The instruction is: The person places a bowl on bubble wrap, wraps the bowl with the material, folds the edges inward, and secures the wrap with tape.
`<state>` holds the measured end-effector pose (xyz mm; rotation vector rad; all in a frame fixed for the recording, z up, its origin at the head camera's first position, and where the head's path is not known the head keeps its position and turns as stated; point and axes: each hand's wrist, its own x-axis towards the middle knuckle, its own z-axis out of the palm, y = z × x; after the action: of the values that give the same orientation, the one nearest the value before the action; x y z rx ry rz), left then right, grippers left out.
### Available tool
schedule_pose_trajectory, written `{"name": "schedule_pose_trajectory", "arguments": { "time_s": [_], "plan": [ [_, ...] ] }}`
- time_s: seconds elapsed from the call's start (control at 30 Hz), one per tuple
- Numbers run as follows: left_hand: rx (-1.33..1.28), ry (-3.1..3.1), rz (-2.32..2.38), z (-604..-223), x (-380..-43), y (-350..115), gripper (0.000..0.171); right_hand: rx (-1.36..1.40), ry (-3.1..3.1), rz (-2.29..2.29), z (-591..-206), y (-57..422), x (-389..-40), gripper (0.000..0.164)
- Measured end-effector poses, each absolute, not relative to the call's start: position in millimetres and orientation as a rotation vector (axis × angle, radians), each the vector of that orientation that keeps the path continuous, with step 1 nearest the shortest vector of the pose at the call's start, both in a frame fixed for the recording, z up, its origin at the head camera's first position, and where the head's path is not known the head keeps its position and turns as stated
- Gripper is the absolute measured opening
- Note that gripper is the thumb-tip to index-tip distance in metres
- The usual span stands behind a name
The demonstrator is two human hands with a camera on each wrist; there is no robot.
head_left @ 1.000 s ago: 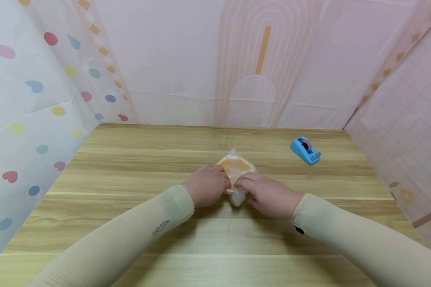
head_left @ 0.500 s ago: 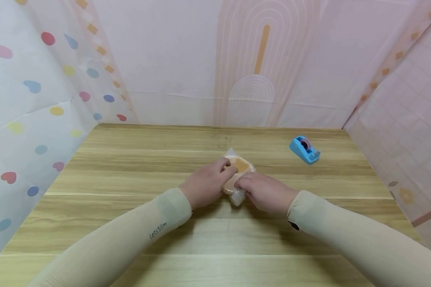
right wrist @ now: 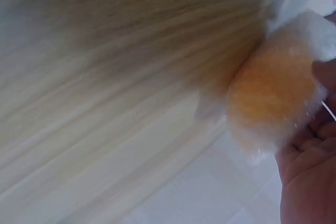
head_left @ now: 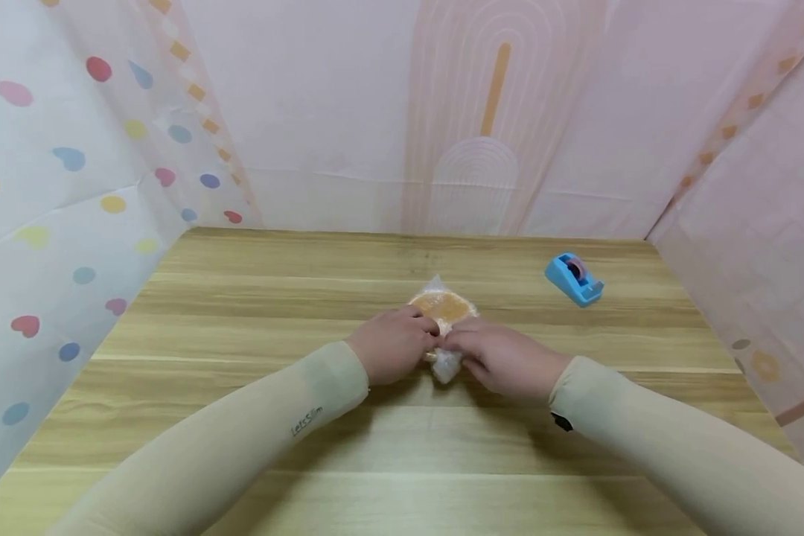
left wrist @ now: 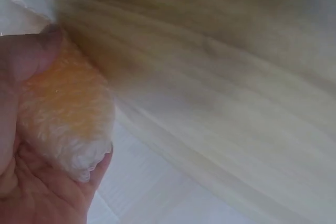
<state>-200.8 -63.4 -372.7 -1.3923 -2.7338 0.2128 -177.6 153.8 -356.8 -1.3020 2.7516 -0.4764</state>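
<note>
In the head view, a round, flat orange thing (head_left: 447,304) wrapped in clear bubble wrap (head_left: 446,366) lies mid-table, crumpled wrap ends sticking out at its far and near sides. My left hand (head_left: 394,344) grips its left side, and my right hand (head_left: 509,357) holds the right side. Over the near part of the bundle the fingertips of both hands meet. The left wrist view shows the thumb on the wrapped orange bundle (left wrist: 68,98), other fingers around its edge. In the right wrist view the bundle (right wrist: 273,85) sits against my right fingers, partly cut off.
A blue tape dispenser (head_left: 574,279) with a pink roll stands at the back right of the wooden table (head_left: 241,298). Patterned cloth walls (head_left: 335,112) rise behind the table and along both sides.
My left fingers moved over the top of the bundle, then came back nearer to me, beside the right fingertips. The right hand stays at the right side. The head view shifted slightly.
</note>
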Motion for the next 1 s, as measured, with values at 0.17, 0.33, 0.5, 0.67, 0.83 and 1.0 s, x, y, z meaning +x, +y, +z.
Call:
{"name": "schedule_pose_trajectory", "arguments": {
  "time_s": [0.17,0.33,0.5,0.67,0.83,1.0],
  "plan": [
    [-1.417,-2.746,0.24,-370,-201,-63,0.033,-1.033,2.864,-0.633,-348,172,-180,0.029],
    [-1.42,-2.755,0.282,-369,-201,-64,0.033,-0.633,2.985,-0.694,-338,197,-197,0.028],
    [-1.404,-2.778,0.297,-370,-201,-66,0.034,-0.397,3.059,-0.619,-331,227,-222,0.031],
    [-1.397,-2.782,0.312,-371,-200,-67,0.034,-0.19,3.075,-0.556,-327,266,-249,0.038],
    [-1.394,-2.789,0.317,-369,-200,-68,0.035,-0.051,3.004,-0.514,-333,300,-271,0.047],
    [-1.396,-2.805,0.329,-369,-199,-69,0.036,-0.033,2.94,-0.44,-341,315,-282,0.05]
  ]
}}
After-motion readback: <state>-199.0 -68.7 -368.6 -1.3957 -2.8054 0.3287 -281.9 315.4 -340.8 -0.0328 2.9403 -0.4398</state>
